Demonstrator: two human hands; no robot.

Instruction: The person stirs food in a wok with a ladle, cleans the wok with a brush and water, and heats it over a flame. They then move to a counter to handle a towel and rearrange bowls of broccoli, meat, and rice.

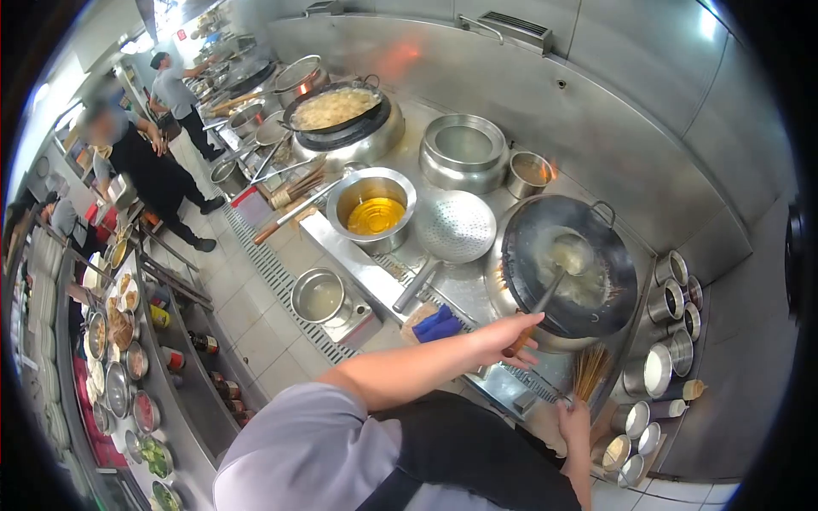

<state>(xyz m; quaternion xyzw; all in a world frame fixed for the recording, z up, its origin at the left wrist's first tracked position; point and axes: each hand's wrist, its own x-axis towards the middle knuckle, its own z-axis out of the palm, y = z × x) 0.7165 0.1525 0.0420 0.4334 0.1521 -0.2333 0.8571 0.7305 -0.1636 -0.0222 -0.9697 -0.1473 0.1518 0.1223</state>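
Observation:
Closed around the wooden handle of a ladle (551,289) is my left hand (509,337), which reaches across in front of me. The ladle's bowl rests in steaming liquid inside the black wok (532,264). Lower right, my right hand (573,419) grips a bamboo brush (590,371), its bristles pointing up beside the wok's near edge. A perforated strainer (456,226) lies left of the wok, and a blue cloth (437,325) sits on the stove edge.
A pot of yellow oil (339,198) and a lidless steel pot (464,140) stand left of the wok. Seasoning containers (658,370) line the right side. Another wok (332,109) holds frothy contents. Several people (141,162) stand in the aisle at left.

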